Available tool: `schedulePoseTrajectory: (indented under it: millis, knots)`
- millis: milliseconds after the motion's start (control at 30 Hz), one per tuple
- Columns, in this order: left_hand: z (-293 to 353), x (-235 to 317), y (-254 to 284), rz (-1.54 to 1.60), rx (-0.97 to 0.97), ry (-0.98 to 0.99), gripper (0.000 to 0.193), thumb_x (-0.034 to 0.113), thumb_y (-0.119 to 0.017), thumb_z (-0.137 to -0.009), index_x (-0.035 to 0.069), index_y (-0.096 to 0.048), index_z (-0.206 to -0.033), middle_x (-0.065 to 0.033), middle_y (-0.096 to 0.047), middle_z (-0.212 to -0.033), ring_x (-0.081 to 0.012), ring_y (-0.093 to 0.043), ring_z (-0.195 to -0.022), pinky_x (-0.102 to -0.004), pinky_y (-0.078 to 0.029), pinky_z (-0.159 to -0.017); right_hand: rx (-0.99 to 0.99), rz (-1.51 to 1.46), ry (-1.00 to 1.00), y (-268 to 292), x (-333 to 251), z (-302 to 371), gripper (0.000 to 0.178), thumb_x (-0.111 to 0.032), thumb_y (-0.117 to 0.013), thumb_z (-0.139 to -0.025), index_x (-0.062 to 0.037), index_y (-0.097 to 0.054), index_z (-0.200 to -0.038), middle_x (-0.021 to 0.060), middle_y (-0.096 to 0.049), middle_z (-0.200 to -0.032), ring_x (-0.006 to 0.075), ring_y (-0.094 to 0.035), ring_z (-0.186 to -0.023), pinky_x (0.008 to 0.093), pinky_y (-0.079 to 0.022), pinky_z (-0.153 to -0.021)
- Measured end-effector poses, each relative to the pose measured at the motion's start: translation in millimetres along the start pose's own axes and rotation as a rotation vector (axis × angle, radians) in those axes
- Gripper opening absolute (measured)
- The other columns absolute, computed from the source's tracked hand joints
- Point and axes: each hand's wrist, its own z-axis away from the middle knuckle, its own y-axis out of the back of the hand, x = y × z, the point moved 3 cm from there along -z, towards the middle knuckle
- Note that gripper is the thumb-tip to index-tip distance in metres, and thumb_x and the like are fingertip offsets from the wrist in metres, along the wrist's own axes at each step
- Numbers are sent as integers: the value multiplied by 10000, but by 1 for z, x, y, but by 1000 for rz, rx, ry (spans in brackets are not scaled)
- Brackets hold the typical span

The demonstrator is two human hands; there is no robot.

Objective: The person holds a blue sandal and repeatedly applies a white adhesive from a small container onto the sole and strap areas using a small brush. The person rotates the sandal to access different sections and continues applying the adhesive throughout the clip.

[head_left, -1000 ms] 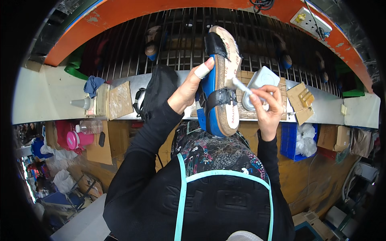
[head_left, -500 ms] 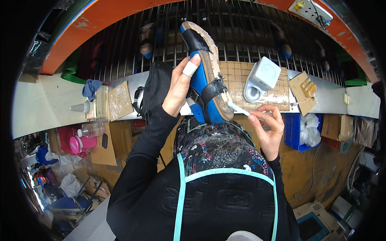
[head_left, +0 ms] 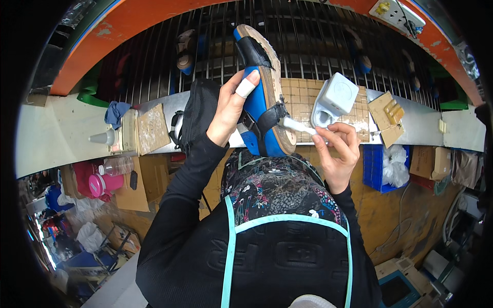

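My left hand (head_left: 227,110), its thumb wrapped in white tape, grips a sandal (head_left: 269,119) on a blue last. The sandal has black straps, and its rough tan underside faces up and to the right. Pinched in my right hand (head_left: 339,158) is a small white brush (head_left: 302,127). Its tip rests on the underside near the heel end, just below the strap edge. A white pot with a round opening (head_left: 335,97) stands beyond my right hand on a taped cardboard sheet (head_left: 298,92).
Metal rollers (head_left: 215,46) run behind the bench, carrying other sandals (head_left: 184,51). A black bag (head_left: 197,110) lies left of my left hand. Cardboard pieces (head_left: 153,129) and a grey cone (head_left: 105,137) sit farther left. Below right is a blue crate (head_left: 373,172) with plastic bags.
The brush tip has moved up and left along the sandal's underside, and my right hand has shifted slightly with it. The left hand and sandal have tilted a little.
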Motion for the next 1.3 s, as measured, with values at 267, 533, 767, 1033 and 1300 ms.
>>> schedulePoseTrajectory:
  millis: [267,533,767,1033,1300]
  knots:
    - [-3,6,-4,23,-21,68,669,529,-646,-845,-26,-588,-1214,-101,-640,-1038,-150,-613,-927,-269,-473,-848,-48,8,55,11,1,-7,207,-143,-803,-725,-132,-756,-926,3,-616,-949,107,-541,-671,299,-300,-772]
    - [-4,11,-9,11,-32,48,621,523,-653,-844,-13,-614,-1155,-80,-640,-1000,-133,-613,-902,-264,-477,-826,5,75,148,9,-1,-14,205,-143,-807,-715,-132,-755,-913,0,-622,-926,116,-522,-666,304,-303,-773]
    - [-14,3,-12,142,-75,173,619,545,-614,-864,9,-622,-1174,-109,-666,-1030,-153,-644,-908,-281,-500,-850,-117,-61,122,18,9,-17,210,-124,-810,-698,-111,-755,-900,13,-629,-878,104,-546,-682,289,-323,-738]
    - [-27,-3,-20,266,-190,295,621,540,-580,-894,33,-585,-1252,-102,-667,-1129,-154,-649,-992,-309,-517,-895,-87,-143,200,23,11,-26,246,-114,-817,-677,-110,-757,-915,29,-633,-889,138,-571,-727,302,-352,-759]
    - [-23,-6,-29,342,-231,463,557,518,-569,-913,54,-620,-1217,-88,-690,-1090,-140,-674,-932,-308,-555,-843,-107,-105,342,30,5,-42,264,-126,-828,-653,-143,-762,-907,23,-635,-916,161,-562,-796,307,-373,-747]
